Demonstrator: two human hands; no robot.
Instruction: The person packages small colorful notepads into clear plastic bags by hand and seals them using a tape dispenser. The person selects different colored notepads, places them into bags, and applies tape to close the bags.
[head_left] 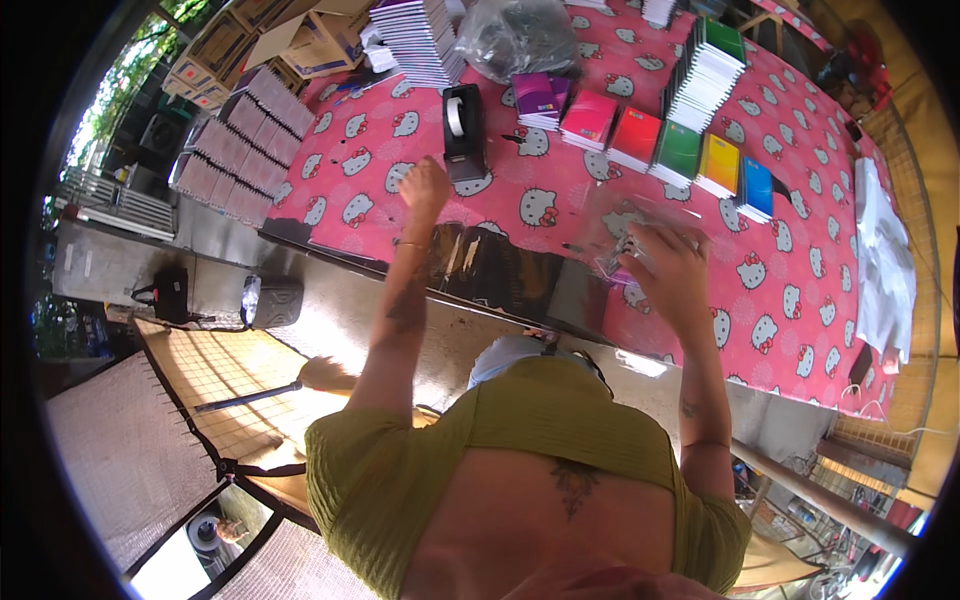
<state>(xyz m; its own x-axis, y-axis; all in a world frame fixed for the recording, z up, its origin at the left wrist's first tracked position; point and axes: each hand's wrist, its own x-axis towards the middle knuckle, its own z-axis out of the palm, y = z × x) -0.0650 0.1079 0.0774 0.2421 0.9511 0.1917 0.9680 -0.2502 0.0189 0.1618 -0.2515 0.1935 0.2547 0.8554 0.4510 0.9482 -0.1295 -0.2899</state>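
My left hand (425, 188) is raised over the near edge of the table beside a black tape dispenser (463, 140) with a roll of tape in it. Its fingers are curled together; whatever they pinch is too small to make out. Farther right, my right hand (672, 265) grips a crinkled clear plastic bag (612, 235) lying on the tabletop. Part of the bag is hidden under the fingers. Beyond it runs a row of small notebook piles: purple (537, 100), pink (590, 118), red (633, 138), green (677, 152), yellow (718, 163) and blue (756, 190).
A pink cartoon-print cloth (790, 300) covers the table. A tall notebook stack (705, 85) rises behind the row. Spiral-bound stacks (240, 150) and cardboard boxes (315, 42) stand at left. Bundled clear plastic (517, 40) lies at the back, white plastic (882, 255) at right.
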